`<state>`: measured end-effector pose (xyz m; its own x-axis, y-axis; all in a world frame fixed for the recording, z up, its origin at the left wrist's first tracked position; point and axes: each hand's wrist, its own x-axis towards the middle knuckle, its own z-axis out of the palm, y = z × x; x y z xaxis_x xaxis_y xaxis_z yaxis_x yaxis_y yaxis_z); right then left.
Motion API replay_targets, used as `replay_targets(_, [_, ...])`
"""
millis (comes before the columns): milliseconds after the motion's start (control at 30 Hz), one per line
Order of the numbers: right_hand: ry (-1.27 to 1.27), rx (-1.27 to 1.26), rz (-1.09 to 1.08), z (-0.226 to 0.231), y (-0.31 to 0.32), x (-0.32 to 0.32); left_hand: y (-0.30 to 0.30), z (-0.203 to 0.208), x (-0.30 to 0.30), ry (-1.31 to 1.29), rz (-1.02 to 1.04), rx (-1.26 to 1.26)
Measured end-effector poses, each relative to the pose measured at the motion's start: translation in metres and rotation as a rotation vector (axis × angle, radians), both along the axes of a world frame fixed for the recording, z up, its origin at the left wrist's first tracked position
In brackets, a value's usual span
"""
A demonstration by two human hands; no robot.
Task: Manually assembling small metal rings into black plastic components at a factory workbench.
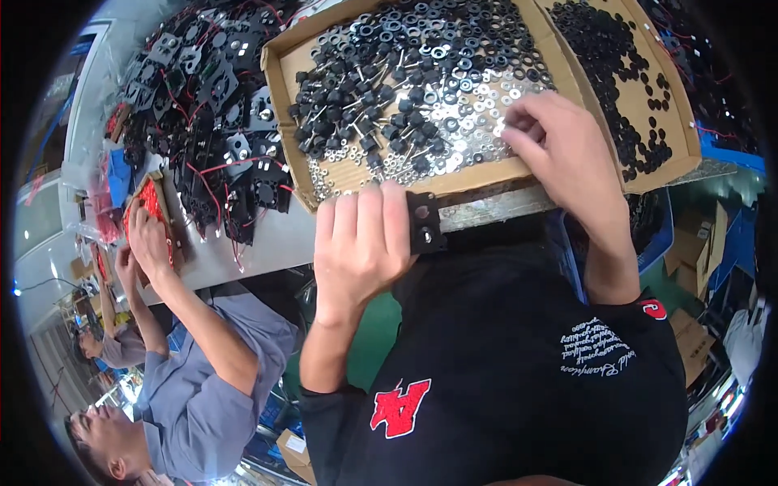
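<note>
My left hand [362, 245] is closed around a flat black plate [425, 223] with holes and a silver fitting, held at the front edge of a shallow cardboard box [285, 150]. My right hand [561, 147] hovers over the box's right part, its fingers curled toward the thumb; whatever they may pinch is hidden. Beneath and beside those fingertips lie silver flat washers [478, 109]. Black knobs with metal screws [361, 101] are heaped in the box's left half, near small nuts [389, 168]. Dark rings [438, 32] cover the far part.
A second cardboard tray [689, 154] of small black discs adjoins on the right. At the left, black assemblies with red wires [215, 105] are piled on the metal table [279, 243]. A co-worker [203, 364] at my left handles red parts [148, 206]. A blue crate [660, 243] stands below.
</note>
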<state>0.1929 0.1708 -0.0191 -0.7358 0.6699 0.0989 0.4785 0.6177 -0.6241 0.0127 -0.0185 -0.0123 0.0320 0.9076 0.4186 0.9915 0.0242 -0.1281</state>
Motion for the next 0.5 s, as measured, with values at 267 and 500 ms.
replay_targets(267, [-0.05, -0.014, -0.011, 0.003, 0.009, -0.003, 0.004, 0.012, -0.007, 0.087, -0.083, -0.072])
replay_targets(500, [0.382, -0.735, 0.075, 0.015, -0.019, -0.008, 0.002, 0.011, -0.003, -0.026, -0.022, -0.183])
